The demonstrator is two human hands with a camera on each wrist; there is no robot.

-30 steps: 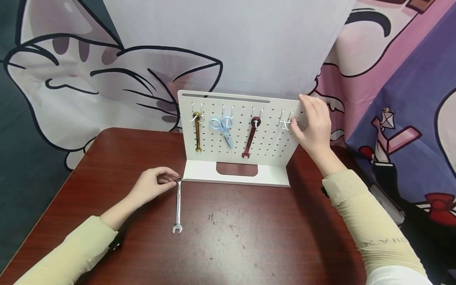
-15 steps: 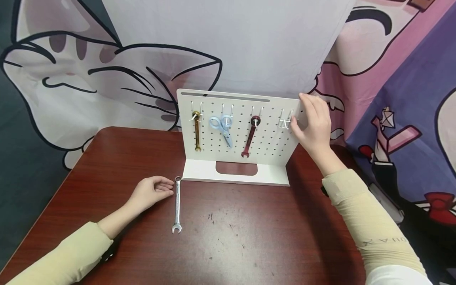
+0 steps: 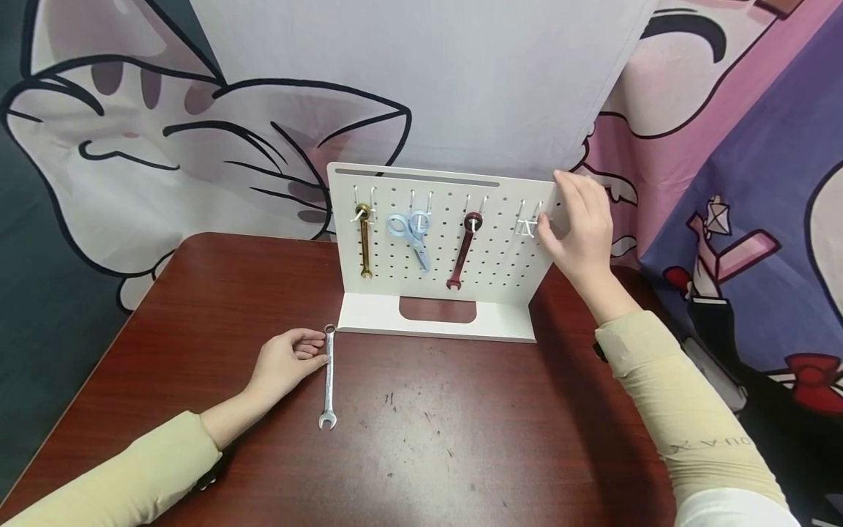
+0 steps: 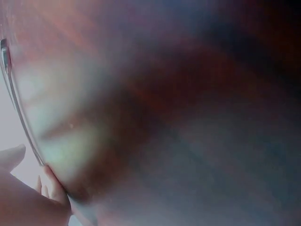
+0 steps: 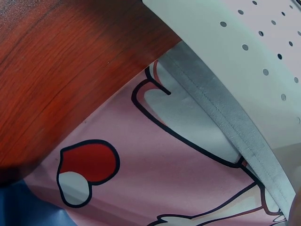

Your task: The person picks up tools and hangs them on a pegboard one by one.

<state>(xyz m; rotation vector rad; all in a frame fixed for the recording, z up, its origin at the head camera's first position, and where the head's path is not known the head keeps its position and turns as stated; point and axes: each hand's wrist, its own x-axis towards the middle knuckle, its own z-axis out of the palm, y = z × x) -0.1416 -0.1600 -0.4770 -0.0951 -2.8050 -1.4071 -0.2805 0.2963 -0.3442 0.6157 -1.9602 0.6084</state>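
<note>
A silver combination wrench [image 3: 328, 380] lies on the brown table, its ring end by the pegboard's front left corner. My left hand [image 3: 285, 362] is at its left side, fingers loosely bent, with the thumb tip right at the shaft below the ring. The left wrist view is blurred, showing the wrench [image 4: 19, 110] beside the fingers [image 4: 55, 186]. My right hand [image 3: 582, 230] grips the right edge of the white pegboard [image 3: 435, 274], thumb in front and fingers over the edge. In the right wrist view, the pegboard [image 5: 211, 42] shows but the hand is mostly out of frame.
On the pegboard's hooks hang a gold wrench [image 3: 365, 245], light blue scissors [image 3: 416, 238] and a dark red wrench [image 3: 463, 252]. A white double hook [image 3: 525, 227] at the right carries nothing. Printed cartoon cloth [image 3: 263, 146] stands behind the table [image 3: 428, 424].
My left hand first draws back left from the wrench's ring end, then comes in again lower beside the shaft. The wrench stays in place. The right hand keeps its grip on the pegboard.
</note>
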